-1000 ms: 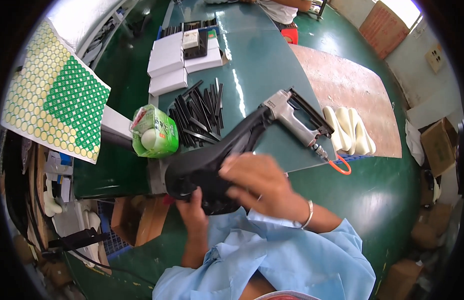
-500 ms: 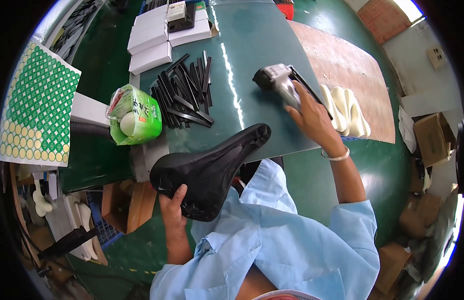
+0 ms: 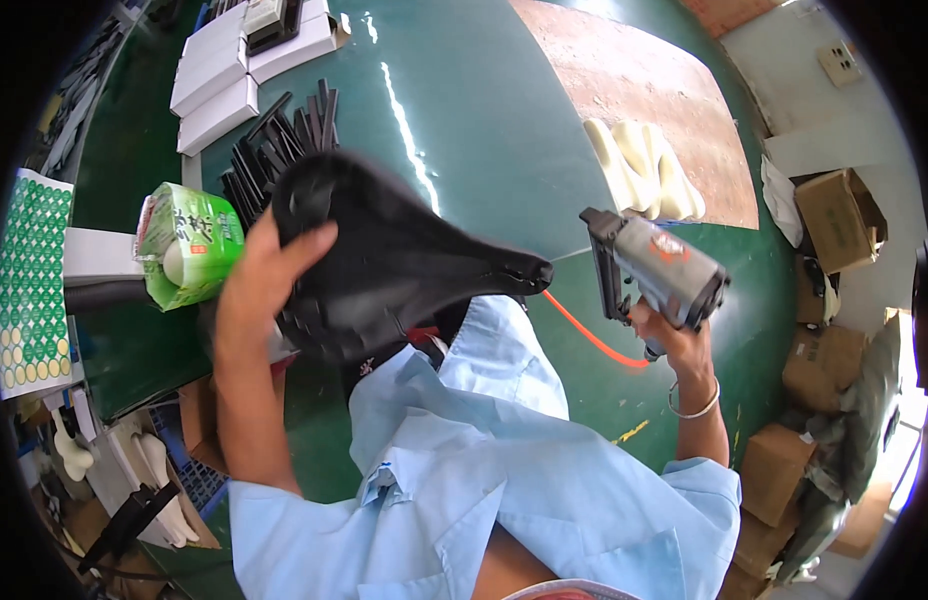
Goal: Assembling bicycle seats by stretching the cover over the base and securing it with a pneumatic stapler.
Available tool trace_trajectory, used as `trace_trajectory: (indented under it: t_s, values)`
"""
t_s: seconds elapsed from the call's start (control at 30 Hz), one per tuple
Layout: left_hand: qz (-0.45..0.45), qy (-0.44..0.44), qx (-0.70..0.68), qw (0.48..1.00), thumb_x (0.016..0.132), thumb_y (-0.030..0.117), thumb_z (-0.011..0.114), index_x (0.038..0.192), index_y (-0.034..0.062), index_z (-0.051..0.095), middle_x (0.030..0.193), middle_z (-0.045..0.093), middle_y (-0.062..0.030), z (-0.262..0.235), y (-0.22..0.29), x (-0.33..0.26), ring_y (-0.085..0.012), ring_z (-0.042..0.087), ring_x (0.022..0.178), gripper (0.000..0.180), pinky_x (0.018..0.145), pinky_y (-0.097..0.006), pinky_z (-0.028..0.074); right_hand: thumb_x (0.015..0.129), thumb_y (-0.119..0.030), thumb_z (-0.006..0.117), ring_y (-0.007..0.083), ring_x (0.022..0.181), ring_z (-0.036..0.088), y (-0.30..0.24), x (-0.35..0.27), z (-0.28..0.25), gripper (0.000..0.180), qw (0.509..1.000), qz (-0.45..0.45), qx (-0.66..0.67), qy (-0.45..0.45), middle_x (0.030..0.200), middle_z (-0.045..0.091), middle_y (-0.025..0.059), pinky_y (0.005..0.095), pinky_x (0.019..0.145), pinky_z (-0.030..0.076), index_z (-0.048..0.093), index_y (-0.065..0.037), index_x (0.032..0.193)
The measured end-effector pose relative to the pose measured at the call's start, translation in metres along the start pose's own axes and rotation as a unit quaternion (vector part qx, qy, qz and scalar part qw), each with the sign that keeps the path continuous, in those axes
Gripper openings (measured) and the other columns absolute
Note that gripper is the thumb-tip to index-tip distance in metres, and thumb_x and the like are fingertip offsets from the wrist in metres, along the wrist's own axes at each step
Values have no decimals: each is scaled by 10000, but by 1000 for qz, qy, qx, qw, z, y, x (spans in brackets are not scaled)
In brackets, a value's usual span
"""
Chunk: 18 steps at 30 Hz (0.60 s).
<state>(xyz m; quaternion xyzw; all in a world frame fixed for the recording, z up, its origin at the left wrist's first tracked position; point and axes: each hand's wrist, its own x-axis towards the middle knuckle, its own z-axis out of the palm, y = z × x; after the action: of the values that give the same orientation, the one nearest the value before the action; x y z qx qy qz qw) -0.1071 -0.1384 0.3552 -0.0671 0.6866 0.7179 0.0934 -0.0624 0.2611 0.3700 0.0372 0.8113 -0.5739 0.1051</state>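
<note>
One black bicycle saddle (image 3: 394,262) is held above the near edge of the green table (image 3: 504,130). The left hand (image 3: 264,275) grips its wide rear, fingers curled over the rim. The saddle is matte and dark; its long axis runs left to right, narrow nose pointing right. Right of the nose, the right hand (image 3: 674,335) is closed around the handle of one grey pneumatic stapler (image 3: 654,270) with an orange hose (image 3: 594,340). Beyond the saddle lie a pile of black strips (image 3: 284,140), then several white boxes (image 3: 234,70).
</note>
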Motion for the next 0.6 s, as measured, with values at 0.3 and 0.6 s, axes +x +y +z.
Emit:
trace_trajectory:
  t_s: [0.3,0.6]
  values:
    - [366,82,486,790,761,160,666,939,66,620,926,613,-98,73,23,63,-299,583,878,207,759,-378,464,690,-175,787,152,790,615,40,-19,-26,412,968,-111,-220,-47,903,651,74,255,709,477,617,0,1022]
    - [364,-172,315,859,698,127,712,789,79,623,836,586,-40,162,-30,44,-225,566,797,136,694,-332,440,582,-118,704,281,659,643,20,-8,-29,509,970,-134,-186,-80,829,663,143,295,655,505,609,22,1063]
